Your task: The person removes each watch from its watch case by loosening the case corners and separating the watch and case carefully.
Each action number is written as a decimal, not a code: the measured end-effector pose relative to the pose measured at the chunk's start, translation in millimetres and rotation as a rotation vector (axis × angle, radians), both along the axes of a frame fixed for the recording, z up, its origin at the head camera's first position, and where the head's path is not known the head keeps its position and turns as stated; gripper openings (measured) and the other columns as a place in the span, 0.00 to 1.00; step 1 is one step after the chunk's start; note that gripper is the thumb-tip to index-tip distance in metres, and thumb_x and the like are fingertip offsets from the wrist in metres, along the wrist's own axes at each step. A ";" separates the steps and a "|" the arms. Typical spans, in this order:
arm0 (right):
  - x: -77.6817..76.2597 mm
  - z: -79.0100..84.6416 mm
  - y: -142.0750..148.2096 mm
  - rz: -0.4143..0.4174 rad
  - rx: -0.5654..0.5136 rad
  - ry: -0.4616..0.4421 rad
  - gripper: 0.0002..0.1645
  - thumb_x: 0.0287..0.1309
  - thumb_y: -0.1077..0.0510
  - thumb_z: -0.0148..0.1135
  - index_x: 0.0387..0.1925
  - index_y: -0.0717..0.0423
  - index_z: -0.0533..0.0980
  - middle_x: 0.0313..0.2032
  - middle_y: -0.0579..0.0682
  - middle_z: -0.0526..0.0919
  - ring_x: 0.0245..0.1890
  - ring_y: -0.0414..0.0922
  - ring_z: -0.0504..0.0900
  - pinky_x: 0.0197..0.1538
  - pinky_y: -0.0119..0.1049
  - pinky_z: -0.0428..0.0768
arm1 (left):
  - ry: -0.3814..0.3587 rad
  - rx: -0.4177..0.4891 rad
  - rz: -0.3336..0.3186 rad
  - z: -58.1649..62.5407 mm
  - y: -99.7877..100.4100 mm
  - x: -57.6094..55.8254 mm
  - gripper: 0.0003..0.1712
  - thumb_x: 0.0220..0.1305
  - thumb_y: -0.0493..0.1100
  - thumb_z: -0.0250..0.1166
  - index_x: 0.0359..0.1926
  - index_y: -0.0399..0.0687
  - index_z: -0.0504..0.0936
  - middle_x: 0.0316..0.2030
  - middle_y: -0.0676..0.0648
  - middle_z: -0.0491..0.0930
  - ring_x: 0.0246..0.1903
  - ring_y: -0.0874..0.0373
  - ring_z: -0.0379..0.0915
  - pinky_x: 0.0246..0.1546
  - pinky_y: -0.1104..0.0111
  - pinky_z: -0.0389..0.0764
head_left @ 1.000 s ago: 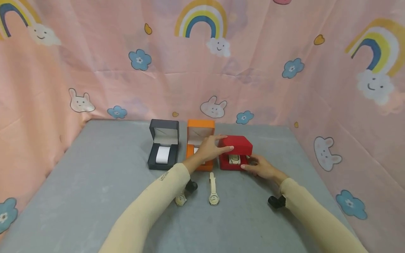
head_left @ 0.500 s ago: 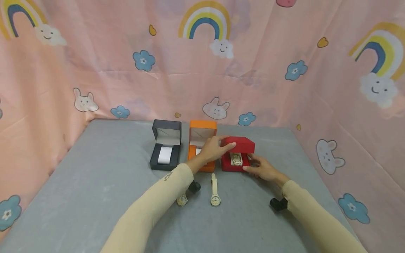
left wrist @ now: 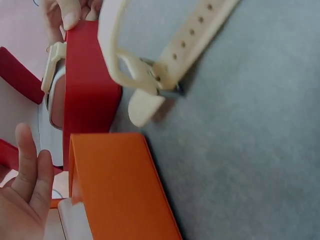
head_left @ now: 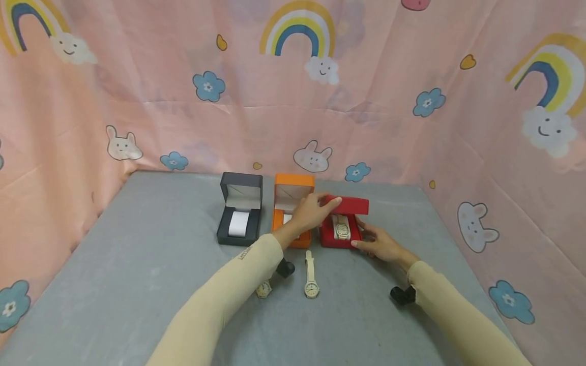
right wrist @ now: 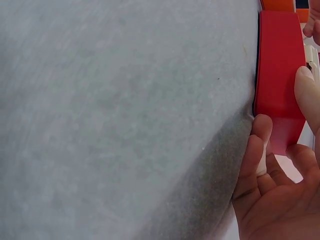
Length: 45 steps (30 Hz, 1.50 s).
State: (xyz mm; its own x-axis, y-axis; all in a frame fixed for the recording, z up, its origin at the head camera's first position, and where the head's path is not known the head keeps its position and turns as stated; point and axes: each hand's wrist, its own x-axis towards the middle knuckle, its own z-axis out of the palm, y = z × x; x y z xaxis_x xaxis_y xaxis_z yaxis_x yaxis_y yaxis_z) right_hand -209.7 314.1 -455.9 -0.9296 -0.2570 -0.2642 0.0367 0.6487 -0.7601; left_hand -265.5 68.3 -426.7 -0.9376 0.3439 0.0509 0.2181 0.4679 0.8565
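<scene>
A red watch box (head_left: 327, 239) stands on the table with its lid (head_left: 353, 206) raised, and a pale watch (head_left: 341, 230) sits wrapped on the cushion inside. My left hand (head_left: 305, 213) pinches the lid's left part, thumb in front; the fingers behind are partly hidden. At the box's right side my right hand (head_left: 378, 245) holds the base, and in the right wrist view the thumb lies over the box's edge. Nearer me lie a cream wristwatch (head_left: 311, 288), laid out lengthwise, and a second pale watch (head_left: 263, 290), partly covered by my left sleeve.
Left of the red box stand an orange watch box (head_left: 293, 182) and a dark grey watch box (head_left: 241, 180), both with lids up and white cushions inside. My left forearm passes in front of the orange box. A pink patterned curtain (head_left: 256, 127) borders the grey table.
My left hand has tipped the red lid further back, so more of the watch inside shows. The right hand keeps its hold on the base. The head view has shifted slightly.
</scene>
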 end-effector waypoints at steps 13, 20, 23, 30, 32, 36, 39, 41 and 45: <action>0.3 -0.7 -0.5 0.018 0.019 0.036 0.54 0.66 0.46 0.66 0.81 0.50 0.46 0.62 0.67 0.72 0.40 0.48 0.78 0.36 0.37 0.80 | -0.121 0.100 0.063 11.1 9.6 -4.8 0.43 0.69 0.73 0.52 0.73 0.51 0.69 0.59 0.44 0.79 0.23 0.44 0.80 0.30 0.65 0.78; 0.5 1.2 -0.2 0.013 0.017 0.037 0.53 0.66 0.46 0.65 0.81 0.52 0.46 0.59 0.66 0.74 0.39 0.48 0.77 0.36 0.38 0.79 | -0.151 0.094 -0.006 12.4 4.7 -3.6 0.43 0.69 0.73 0.52 0.75 0.53 0.66 0.61 0.43 0.78 0.25 0.44 0.81 0.34 0.68 0.79; -0.3 1.3 -0.8 0.006 0.021 0.027 0.54 0.66 0.45 0.66 0.81 0.50 0.46 0.58 0.65 0.74 0.40 0.49 0.77 0.37 0.38 0.80 | -0.156 0.100 -0.078 11.3 -3.4 -4.6 0.42 0.70 0.69 0.55 0.76 0.54 0.63 0.65 0.42 0.75 0.26 0.45 0.83 0.41 0.66 0.82; 0.7 -1.3 -0.9 0.022 0.002 0.045 0.53 0.66 0.48 0.66 0.80 0.56 0.47 0.60 0.67 0.74 0.39 0.49 0.78 0.37 0.39 0.80 | -0.122 0.022 -0.258 11.6 -18.8 -8.1 0.43 0.73 0.61 0.57 0.81 0.57 0.52 0.61 0.38 0.77 0.33 0.42 0.87 0.59 0.57 0.80; 1.2 -1.8 -0.8 0.028 -0.006 0.052 0.52 0.67 0.49 0.65 0.80 0.58 0.48 0.59 0.68 0.74 0.37 0.48 0.78 0.36 0.39 0.80 | -0.119 0.015 -0.277 11.5 -20.4 -8.4 0.43 0.74 0.61 0.57 0.81 0.58 0.50 0.66 0.38 0.73 0.34 0.43 0.87 0.64 0.53 0.76; 1.6 -2.3 0.1 0.034 -0.015 0.053 0.52 0.67 0.50 0.65 0.80 0.58 0.47 0.59 0.68 0.74 0.35 0.48 0.78 0.34 0.38 0.79 | -0.116 0.024 -0.255 10.9 -19.0 -7.3 0.44 0.74 0.62 0.55 0.81 0.54 0.49 0.64 0.37 0.74 0.32 0.44 0.87 0.61 0.56 0.78; 1.1 -2.2 0.6 0.029 -0.019 0.048 0.52 0.67 0.50 0.65 0.80 0.56 0.47 0.59 0.68 0.73 0.35 0.47 0.78 0.34 0.38 0.79 | -0.123 0.045 -0.210 12.7 -15.0 -5.1 0.44 0.74 0.64 0.53 0.81 0.53 0.49 0.59 0.38 0.77 0.29 0.45 0.85 0.49 0.62 0.82; 0.7 -2.0 0.7 0.027 -0.018 0.044 0.52 0.67 0.49 0.65 0.80 0.55 0.46 0.60 0.69 0.73 0.36 0.47 0.79 0.35 0.38 0.79 | -0.123 0.056 -0.181 13.9 -11.8 -4.5 0.43 0.75 0.65 0.52 0.81 0.54 0.49 0.55 0.39 0.78 0.27 0.45 0.84 0.41 0.65 0.81; 0.7 -1.8 -0.1 0.015 -0.016 0.036 0.52 0.67 0.49 0.65 0.80 0.54 0.47 0.62 0.69 0.72 0.36 0.47 0.79 0.35 0.37 0.79 | -0.082 0.040 -0.148 16.5 -6.4 -5.0 0.40 0.77 0.62 0.50 0.80 0.54 0.50 0.49 0.35 0.79 0.24 0.47 0.83 0.34 0.68 0.77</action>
